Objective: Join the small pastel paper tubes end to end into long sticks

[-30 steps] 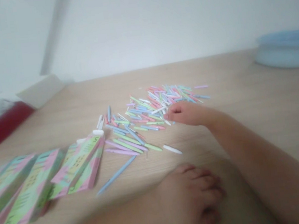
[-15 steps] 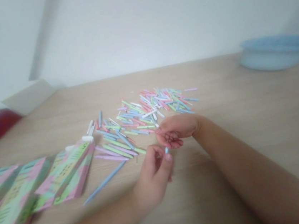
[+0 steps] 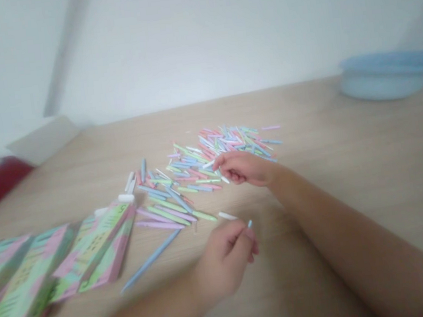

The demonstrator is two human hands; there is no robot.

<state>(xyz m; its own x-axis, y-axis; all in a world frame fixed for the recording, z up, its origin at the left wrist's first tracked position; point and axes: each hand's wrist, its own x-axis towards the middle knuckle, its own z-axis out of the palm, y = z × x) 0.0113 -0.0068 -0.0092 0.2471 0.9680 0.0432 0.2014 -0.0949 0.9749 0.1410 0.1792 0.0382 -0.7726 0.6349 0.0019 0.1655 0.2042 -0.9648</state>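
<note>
The white piece (image 3: pixel 208 164) is lying on the near side of the coloured pile (image 3: pixel 192 163), pointing roughly sideways, its right end meeting my nearer right hand (image 3: pixel 246 168); whether those curled fingers are gripping it, I can't tell. My left hand (image 3: pixel 221 264), closer to me, is pinching a light-blue piece (image 3: pixel 250 223).

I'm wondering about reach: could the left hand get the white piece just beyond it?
Probably yes: the white piece lies right by the left hand with nothing on top, though those fingers hold a small blue-tipped piece.
</note>
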